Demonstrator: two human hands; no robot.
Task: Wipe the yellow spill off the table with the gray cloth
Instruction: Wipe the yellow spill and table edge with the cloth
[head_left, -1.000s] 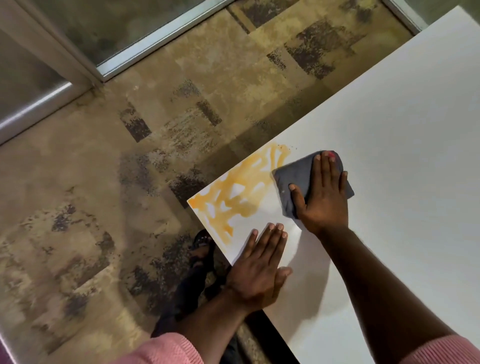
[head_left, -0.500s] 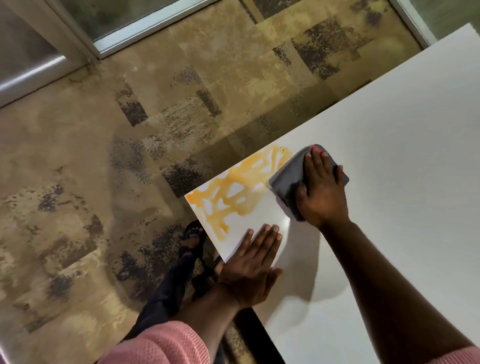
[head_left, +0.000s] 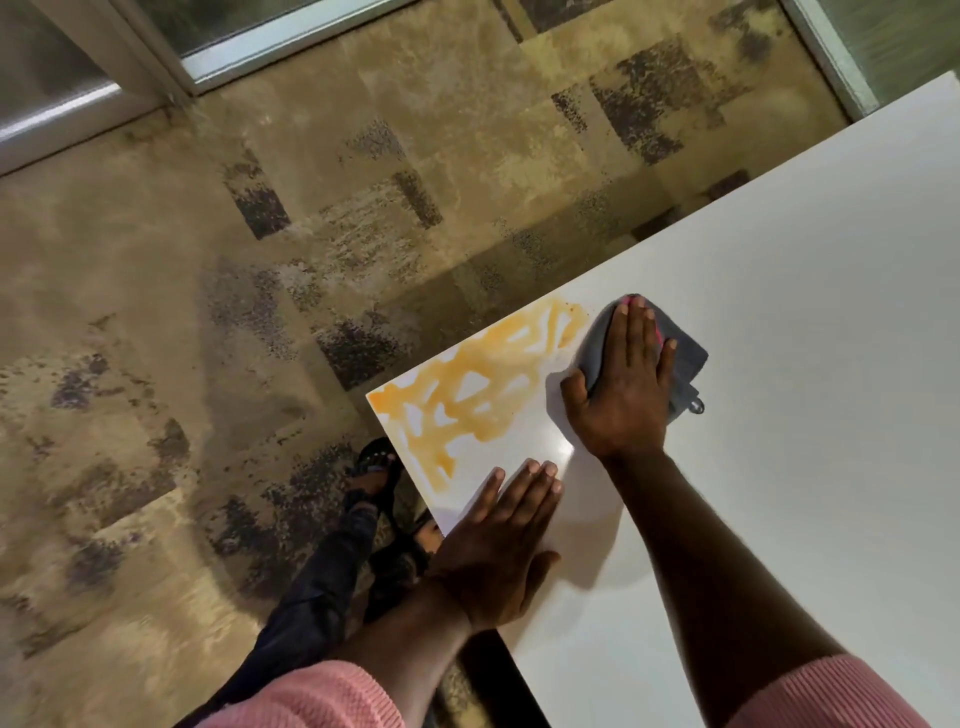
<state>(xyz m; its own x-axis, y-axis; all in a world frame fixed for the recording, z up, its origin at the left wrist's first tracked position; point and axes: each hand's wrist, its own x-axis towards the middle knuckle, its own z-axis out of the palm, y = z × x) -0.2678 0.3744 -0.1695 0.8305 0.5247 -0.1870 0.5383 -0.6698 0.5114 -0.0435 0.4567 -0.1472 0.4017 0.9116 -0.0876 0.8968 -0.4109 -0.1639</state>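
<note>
The white table (head_left: 779, 364) filled the right of the view, its near corner under both hands, with mottled carpet (head_left: 260, 312) beyond its edge. The yellow spill (head_left: 467, 395) came next in size: a streaked, netlike patch spread over that corner, its long axis running along the table edge from beyond the left hand's fingertips out to a point just left of the right hand's fingertips. The right hand (head_left: 621, 384) lay flat, fingers extended and close together, pressing the gray cloth (head_left: 685, 358) to the table; it was not clenched around the fabric. The left hand (head_left: 498, 540) rested open, palm down, holding nothing, nearer the body with the spill just past its fingertips. The cloth's left edge sat just beside the spill's far end, seemingly touching its fringe. The smallest detail was a hanging loop (head_left: 697, 405) at the cloth's right corner. By my judgement, most of the spill remained, and the right hand's next stroke had to sweep left and back toward the body along that axis.
</note>
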